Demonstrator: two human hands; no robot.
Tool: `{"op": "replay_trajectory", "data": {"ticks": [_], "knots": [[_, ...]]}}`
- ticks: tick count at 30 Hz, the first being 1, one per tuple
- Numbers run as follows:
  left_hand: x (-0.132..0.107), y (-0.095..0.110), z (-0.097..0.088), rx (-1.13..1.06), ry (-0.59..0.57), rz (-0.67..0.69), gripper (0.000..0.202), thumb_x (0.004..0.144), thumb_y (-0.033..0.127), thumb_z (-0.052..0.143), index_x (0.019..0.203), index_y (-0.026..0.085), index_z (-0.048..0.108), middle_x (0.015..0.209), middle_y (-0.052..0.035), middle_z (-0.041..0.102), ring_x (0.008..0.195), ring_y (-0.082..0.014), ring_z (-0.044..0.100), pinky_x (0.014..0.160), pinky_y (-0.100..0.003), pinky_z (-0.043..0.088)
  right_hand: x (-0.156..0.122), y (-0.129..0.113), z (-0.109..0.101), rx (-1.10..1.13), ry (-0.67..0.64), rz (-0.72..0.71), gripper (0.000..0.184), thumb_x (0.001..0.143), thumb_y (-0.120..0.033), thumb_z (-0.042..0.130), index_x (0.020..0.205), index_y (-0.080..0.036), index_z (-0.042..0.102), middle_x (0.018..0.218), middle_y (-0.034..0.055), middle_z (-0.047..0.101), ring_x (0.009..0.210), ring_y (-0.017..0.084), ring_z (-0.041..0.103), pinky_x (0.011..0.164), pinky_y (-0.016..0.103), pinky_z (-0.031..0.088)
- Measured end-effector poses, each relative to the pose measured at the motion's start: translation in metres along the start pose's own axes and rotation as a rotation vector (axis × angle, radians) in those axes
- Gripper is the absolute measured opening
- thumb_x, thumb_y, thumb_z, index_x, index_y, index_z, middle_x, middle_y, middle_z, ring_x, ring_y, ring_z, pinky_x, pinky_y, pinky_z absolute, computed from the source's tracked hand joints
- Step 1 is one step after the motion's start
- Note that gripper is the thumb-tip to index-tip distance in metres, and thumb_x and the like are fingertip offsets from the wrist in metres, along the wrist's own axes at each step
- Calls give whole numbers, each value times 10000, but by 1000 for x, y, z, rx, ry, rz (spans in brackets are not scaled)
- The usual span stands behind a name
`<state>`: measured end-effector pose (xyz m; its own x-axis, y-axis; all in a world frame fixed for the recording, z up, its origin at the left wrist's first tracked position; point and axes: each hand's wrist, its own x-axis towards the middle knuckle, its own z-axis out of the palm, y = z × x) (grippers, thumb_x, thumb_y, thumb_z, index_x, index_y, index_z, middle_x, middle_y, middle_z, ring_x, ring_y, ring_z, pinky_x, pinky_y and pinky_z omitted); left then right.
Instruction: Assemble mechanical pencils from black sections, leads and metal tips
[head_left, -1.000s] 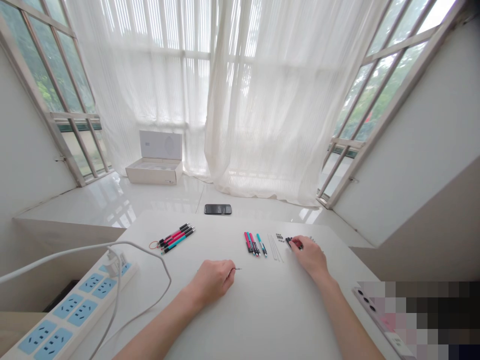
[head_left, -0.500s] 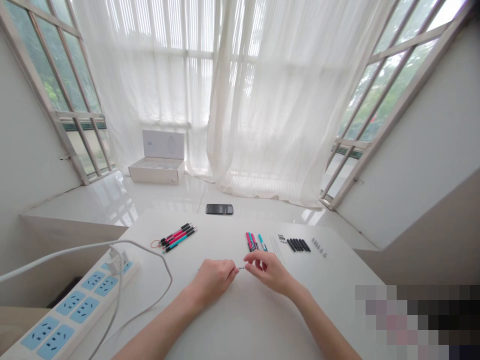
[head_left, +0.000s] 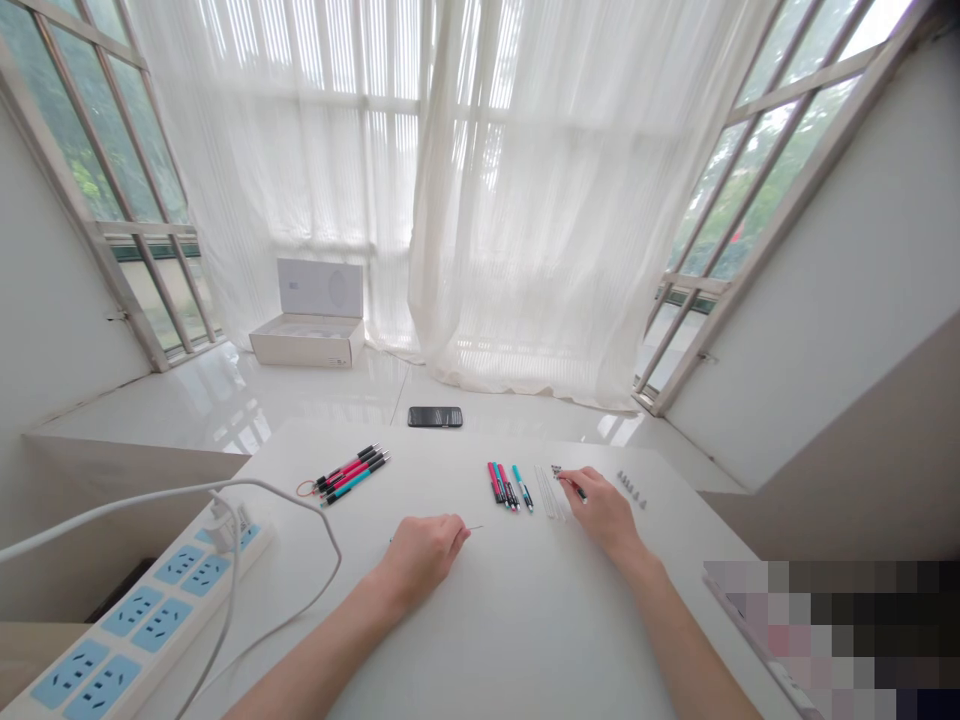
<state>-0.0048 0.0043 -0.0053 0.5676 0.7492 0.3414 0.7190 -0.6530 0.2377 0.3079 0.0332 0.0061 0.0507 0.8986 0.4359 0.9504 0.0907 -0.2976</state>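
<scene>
My left hand rests on the white table, shut on a thin metal rod whose tip sticks out to the right. My right hand is at the far side of the table, its fingertips pinching a small black pen part. Beside those fingers lie a small cluster of dark parts and several thin clear refills. Several loose pink, black and teal pens lie to the left of the refills. Several small metal parts lie in a row beyond my right hand.
Several pens bound by a red rubber band lie at the table's left. A black phone lies past the far edge. A white power strip and its cable run along the left edge. An open white box stands on the floor.
My right hand has moved away from my left hand, rightward to the parts, and now holds a small black piece. The row of black pieces seen earlier no longer shows. My left hand stays nearly still.
</scene>
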Motion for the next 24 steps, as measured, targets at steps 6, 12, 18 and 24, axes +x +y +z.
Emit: {"op": "replay_trajectory", "data": {"ticks": [6, 12, 18, 24], "knots": [[1, 0, 1, -14, -14, 16, 261, 989, 255, 320, 853, 202, 535, 740, -1, 667, 605, -144, 594, 542, -230, 343, 1, 19, 12, -127, -64, 137, 231, 876, -330, 494, 958, -285, 704, 931, 8, 636, 765, 144, 610, 563, 235, 378], [1, 0, -1, -7, -33, 16, 248, 982, 253, 340, 835, 204, 534, 732, 7, 663, 600, -140, 590, 543, -230, 345, 4, 26, 13, -102, -59, 215, 228, 843, -369, 542, 997, -286, 687, 952, 7, 624, 760, 148, 598, 570, 244, 379], [1, 2, -3, -4, -28, 11, 245, 983, 252, 336, 843, 203, 531, 751, 2, 665, 620, -146, 596, 553, -236, 361, 1, 32, 13, -104, -11, 240, 202, 852, -296, 511, 934, -257, 692, 923, 21, 648, 768, 163, 591, 556, 245, 357], [1, 2, 0, -21, -24, 14, 251, 991, 248, 321, 872, 199, 536, 781, -4, 666, 632, -143, 598, 561, -231, 379, 2, 21, 12, -52, 117, 154, 222, 871, -294, 472, 913, -216, 675, 863, 44, 657, 723, 171, 578, 572, 259, 371]]}}
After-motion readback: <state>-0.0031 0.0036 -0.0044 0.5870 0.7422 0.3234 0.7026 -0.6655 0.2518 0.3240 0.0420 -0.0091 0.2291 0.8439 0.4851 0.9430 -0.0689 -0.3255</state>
